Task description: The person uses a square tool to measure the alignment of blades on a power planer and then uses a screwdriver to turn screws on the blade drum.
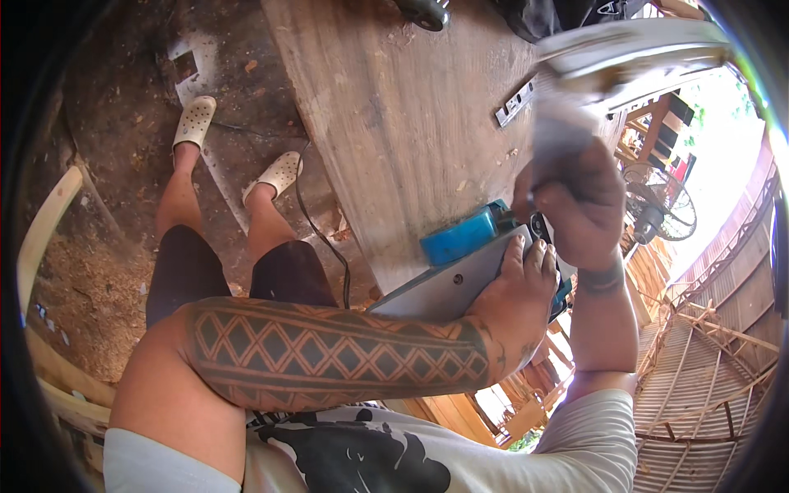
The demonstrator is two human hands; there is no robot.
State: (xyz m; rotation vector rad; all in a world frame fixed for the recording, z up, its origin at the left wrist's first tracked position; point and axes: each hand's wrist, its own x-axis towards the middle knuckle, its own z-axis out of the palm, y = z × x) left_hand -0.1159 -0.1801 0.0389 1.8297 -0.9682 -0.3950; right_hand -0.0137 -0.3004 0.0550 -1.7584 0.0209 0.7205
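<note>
Nearest me, the left hand lies across the pale metal plate of a teal power tool, fingers laid out along it; whether the thumb clasps underneath, I can't tell. The tool sits by the near edge of a wooden table. Just past it the right hand is curled tight around a blurred grey thing, and I can't say whether that joins the pale smear above. Beyond, a slotted metal strip lies loose on the wood, apart from the tool. I'd judge the work partway along: both hands are busy, and nothing shows what's finished or how much remains. Farther off stands a fan.
</note>
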